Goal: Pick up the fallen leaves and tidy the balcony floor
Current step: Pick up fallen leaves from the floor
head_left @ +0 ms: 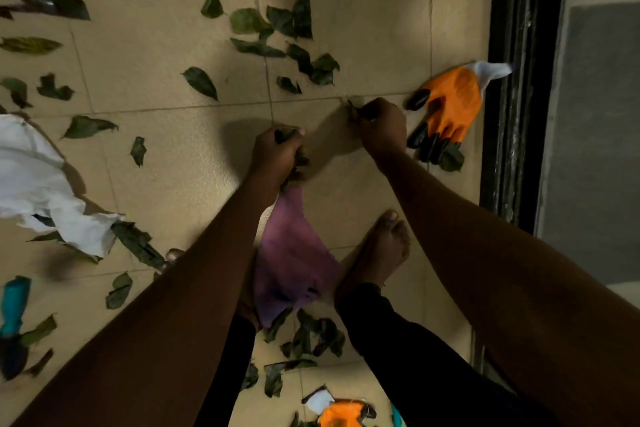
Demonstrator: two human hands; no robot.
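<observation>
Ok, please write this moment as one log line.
left hand: grips leaf bunch | right hand: pinches leaf | floor: leaves scattered | orange glove: beside right hand

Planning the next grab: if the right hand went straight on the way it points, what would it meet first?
Probably the leaf cluster ahead: the right hand, pinching a small leaf, points toward it across bare floor. Depth is unclear.

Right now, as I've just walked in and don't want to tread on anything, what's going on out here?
A person is bent over the tiled floor, gathering fallen leaves barehanded. The left grip holds a bunch of leaves, while the right grip pinches another leaf off the floor beside an orange glove. Many more lie scattered around.
</observation>
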